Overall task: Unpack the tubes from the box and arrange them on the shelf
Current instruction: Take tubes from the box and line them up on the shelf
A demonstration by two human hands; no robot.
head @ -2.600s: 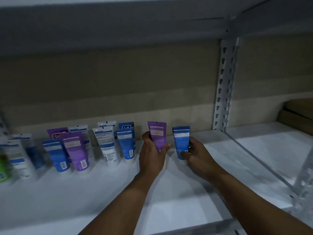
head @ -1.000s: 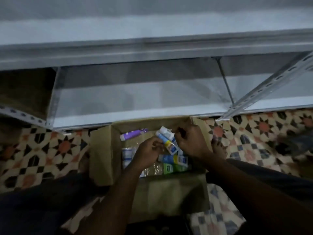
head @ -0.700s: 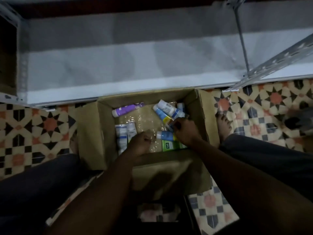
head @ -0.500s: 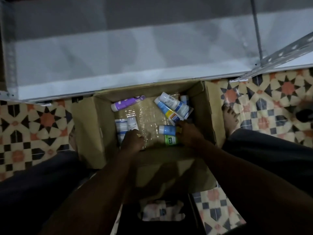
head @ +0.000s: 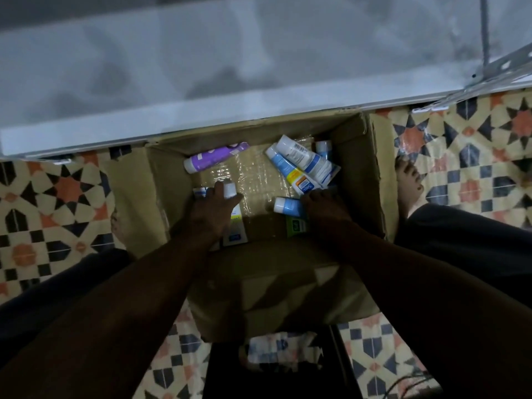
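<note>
Head view, looking straight down: one open cardboard box (head: 380,180) sits on the floor (head: 57,191), its far edge tucked against the front lip of the shelf (head: 259,67). The box is brown, matte and creased, with shiny clear tape across its bottom.

Eight tubes can be counted inside, all soft plastic with round white caps. A purple tube (head: 216,156) lies in the far left corner. Three overlap toward the far right corner: a white-and-blue tube (head: 305,159) on top, a blue-and-yellow tube (head: 289,171) beside it, and a small blue tube (head: 324,146) mostly hidden behind them. A light-blue tube (head: 285,205) and a green tube (head: 296,226) lie by the near edge. At the left side, only the cap end of a half-hidden tube (head: 200,192) shows.

The left hand (head: 213,211) is curled around a white tube (head: 236,226), whose cap pokes out between the fingers. The right hand (head: 322,208) lies over the tail of the light-blue tube; its fingers are hidden, so whether they grasp it cannot be told.

The shelf is a smooth, pale board with one perforated metal post (head: 503,67) at its right end. The floor has glossy tiles in a star pattern. One bare foot (head: 407,180) rests just beside the box's right edge.
</note>
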